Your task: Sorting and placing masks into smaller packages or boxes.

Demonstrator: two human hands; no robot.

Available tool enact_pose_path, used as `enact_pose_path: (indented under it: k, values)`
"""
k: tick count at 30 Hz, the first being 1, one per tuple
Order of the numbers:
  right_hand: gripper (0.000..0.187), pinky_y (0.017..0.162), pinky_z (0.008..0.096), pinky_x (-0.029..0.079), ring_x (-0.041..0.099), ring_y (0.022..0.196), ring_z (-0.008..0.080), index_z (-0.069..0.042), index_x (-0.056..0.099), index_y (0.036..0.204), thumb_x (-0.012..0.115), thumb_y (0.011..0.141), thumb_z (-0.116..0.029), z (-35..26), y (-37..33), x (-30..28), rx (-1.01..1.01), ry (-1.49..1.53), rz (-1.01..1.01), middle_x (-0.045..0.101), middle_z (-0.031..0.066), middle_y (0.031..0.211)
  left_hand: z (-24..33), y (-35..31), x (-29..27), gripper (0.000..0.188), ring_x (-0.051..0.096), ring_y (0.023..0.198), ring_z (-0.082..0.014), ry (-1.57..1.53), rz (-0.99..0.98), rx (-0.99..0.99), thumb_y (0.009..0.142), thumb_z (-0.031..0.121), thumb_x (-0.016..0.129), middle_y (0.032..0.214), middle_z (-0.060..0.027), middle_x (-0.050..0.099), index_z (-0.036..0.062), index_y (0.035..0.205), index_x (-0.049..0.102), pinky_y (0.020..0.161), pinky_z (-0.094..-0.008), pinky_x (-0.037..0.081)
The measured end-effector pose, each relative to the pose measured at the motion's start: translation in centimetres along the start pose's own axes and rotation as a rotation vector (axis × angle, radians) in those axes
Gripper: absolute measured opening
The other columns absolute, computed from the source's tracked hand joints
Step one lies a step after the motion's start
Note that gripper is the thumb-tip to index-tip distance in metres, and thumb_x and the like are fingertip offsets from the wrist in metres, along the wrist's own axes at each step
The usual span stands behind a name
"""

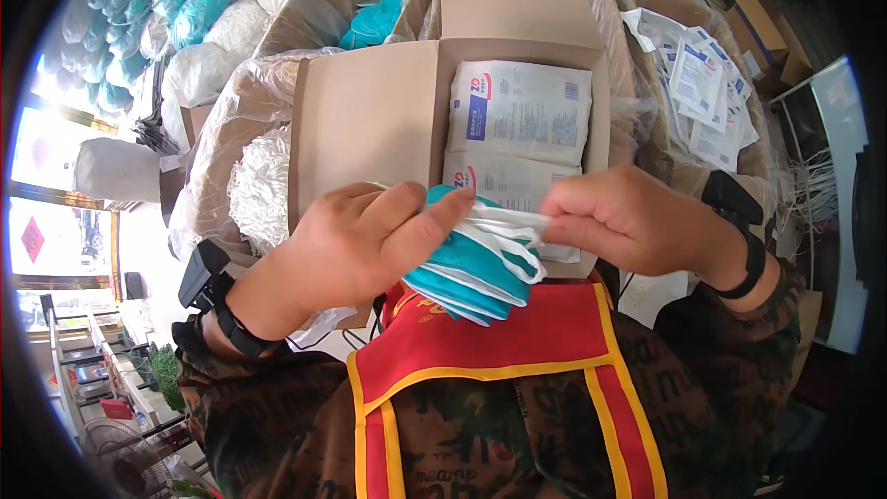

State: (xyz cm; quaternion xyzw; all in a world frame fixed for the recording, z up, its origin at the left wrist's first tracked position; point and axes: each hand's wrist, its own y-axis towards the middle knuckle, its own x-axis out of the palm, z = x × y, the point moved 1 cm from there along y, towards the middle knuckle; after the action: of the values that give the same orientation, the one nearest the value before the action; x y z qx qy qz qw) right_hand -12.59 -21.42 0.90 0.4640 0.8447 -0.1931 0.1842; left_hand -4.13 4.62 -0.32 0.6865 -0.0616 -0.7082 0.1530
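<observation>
A small stack of teal cloth-like face masks (467,273) with white edges hangs in front of my chest. My left hand (374,231) is closed on the stack's upper left side, its fingers curled over it. With thumb and forefinger together, my right hand (614,222) pinches the white ear loops (508,231) at the right and draws them out sideways. Just beyond both hands stands an open cardboard box (365,120), its flaps folded outward. Inside lie flat white printed packets (522,115), the nearer one partly hidden by the hands and masks.
Behind the box are plastic-lined cartons, one with teal masks (374,20). White strands (261,189) fill a carton at left. Loose white packets (707,83) lie in a carton at right. Bagged goods (199,5) pile up far left, and a fan (120,457) stands lower left.
</observation>
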Motion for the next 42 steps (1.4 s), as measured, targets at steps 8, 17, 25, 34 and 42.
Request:
enact_pose_path:
  k: [8,17,25,34,42]
  values:
    - [0.016,0.055,0.0315,0.043,0.056,0.058,0.0258,-0.002,0.058,0.089,0.057,0.094,-0.018,-0.7,-6.1,-0.8,0.106,-0.028,0.062,0.056,0.0123,0.066,-2.3,-3.2,-0.5,0.046,0.064,0.066,-0.0247,0.004,0.04,-0.183,0.058,0.017,0.071,0.084,-0.0081,0.059,0.0075,0.101,0.058,0.06,-0.0338,0.054]
    - [0.02,0.044,0.0191,0.031,0.041,0.05,0.003,-0.007,0.057,0.085,0.059,0.094,-0.025,4.0,-10.7,-3.6,0.449,0.57,0.397,0.05,-0.0021,0.061,-7.7,-8.5,-2.9,0.026,0.064,0.072,-0.0186,-0.259,0.582,-0.939,0.079,0.004,0.067,0.082,-0.0073,0.067,-0.0015,0.104,0.062,0.063,-0.0312,0.051]
    - [0.019,0.042,0.017,0.031,0.043,0.052,0.0064,-0.005,0.052,0.082,0.055,0.093,-0.021,4.8,-2.5,-0.8,-0.111,1.068,0.406,0.053,0.0045,0.073,-5.5,-0.9,-1.7,0.042,0.065,0.101,-0.0292,-1.656,1.221,-0.375,0.092,0.021,0.061,0.115,-0.0176,0.064,-0.0044,0.125,0.052,0.084,-0.0426,0.057]
    - [0.037,0.045,0.0167,0.029,0.039,0.054,0.0026,-0.002,0.064,0.096,0.052,0.097,-0.037,2.7,5.9,0.7,-0.11,0.925,0.288,0.051,-0.0021,0.072,-3.3,4.5,0.8,0.029,0.042,0.042,-0.0059,-1.866,1.018,-0.146,0.093,0.025,0.059,0.062,-0.0046,0.05,-0.0013,0.103,0.052,0.046,-0.0205,0.044]
    - [0.051,0.047,0.0184,0.03,0.038,0.054,0.0033,-0.004,0.066,0.088,0.049,0.096,-0.052,3.3,5.5,3.4,-0.002,0.914,0.112,0.05,-0.0027,0.066,-3.1,6.1,-0.3,0.04,0.047,0.046,-0.0103,-1.901,0.73,-0.099,0.097,0.036,0.048,0.064,-0.0085,0.051,-0.0037,0.101,0.045,0.051,-0.0238,0.046]
